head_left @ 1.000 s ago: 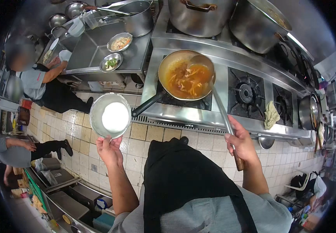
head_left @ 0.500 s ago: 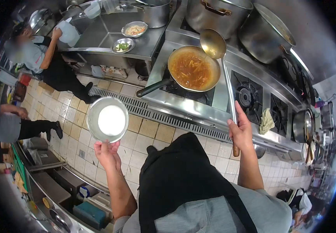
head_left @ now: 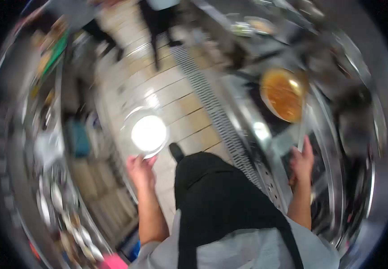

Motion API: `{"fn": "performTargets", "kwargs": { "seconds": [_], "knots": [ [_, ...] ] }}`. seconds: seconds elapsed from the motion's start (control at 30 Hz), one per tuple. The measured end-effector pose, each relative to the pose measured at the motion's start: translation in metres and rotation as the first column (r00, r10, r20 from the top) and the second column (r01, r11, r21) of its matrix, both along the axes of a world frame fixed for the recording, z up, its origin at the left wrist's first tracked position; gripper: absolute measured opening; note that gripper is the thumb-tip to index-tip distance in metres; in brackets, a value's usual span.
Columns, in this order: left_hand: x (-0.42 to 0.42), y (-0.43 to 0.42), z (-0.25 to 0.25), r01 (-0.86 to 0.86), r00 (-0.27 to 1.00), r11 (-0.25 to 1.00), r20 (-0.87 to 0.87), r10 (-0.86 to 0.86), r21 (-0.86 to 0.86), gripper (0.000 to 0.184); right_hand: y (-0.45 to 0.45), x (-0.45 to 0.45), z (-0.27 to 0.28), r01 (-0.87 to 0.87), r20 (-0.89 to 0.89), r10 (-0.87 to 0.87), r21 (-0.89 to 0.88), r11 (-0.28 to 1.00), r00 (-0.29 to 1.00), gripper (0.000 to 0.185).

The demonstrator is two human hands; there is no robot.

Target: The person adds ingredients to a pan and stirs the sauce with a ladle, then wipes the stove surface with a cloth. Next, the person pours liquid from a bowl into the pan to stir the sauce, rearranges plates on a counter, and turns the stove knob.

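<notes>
My left hand (head_left: 141,171) grips the near rim of a metal bowl (head_left: 130,122), which I hold out over the floor. White contents (head_left: 149,133) fill its bottom; whether liquid or powder I cannot tell. My right hand (head_left: 302,162) is closed around the long handle of a ladle (head_left: 303,127). The ladle's head reaches over a frying pan, but blur hides its exact outline. Reddish-brown sauce with pale strips (head_left: 280,96) lies in that pan, which sits on the stove (head_left: 238,101).
A slotted floor drain (head_left: 203,94) runs along the stove front. Two dishes of food (head_left: 242,29) stand on the far counter. Two people (head_left: 158,27) are at the far end of the aisle. On my left is a counter with a teal container (head_left: 78,138) and several utensils.
My view has swung left, so the stove and pan now appear farther right and the left-hand counter shows more. Both hands keep hold of the bowl and the ladle.
</notes>
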State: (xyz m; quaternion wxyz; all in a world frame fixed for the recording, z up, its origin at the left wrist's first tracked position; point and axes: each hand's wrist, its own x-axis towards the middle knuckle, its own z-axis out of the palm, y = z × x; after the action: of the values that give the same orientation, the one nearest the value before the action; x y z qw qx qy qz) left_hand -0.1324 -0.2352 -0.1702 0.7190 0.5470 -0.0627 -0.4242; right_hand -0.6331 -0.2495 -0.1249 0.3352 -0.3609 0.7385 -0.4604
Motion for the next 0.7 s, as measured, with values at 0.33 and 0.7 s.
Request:
{"fn": "performTargets", "kwargs": {
  "seconds": [0.33, 0.7],
  "knots": [
    [0.033, 0.211, 0.030, -0.535, 0.843, 0.842, 0.024, 0.538, -0.076, 0.013, -0.011, -0.054, -0.046, -0.253, -0.187, 0.287, 0.184, 0.950, 0.940, 0.059],
    [0.069, 0.481, 0.035, -0.902, 0.399, 0.418, 0.159, 0.903, -0.111, 0.020, -0.067, -0.089, -0.095, -0.307, -0.483, 0.371, 0.210, 0.928, 0.793, 0.059]
  ]
}}
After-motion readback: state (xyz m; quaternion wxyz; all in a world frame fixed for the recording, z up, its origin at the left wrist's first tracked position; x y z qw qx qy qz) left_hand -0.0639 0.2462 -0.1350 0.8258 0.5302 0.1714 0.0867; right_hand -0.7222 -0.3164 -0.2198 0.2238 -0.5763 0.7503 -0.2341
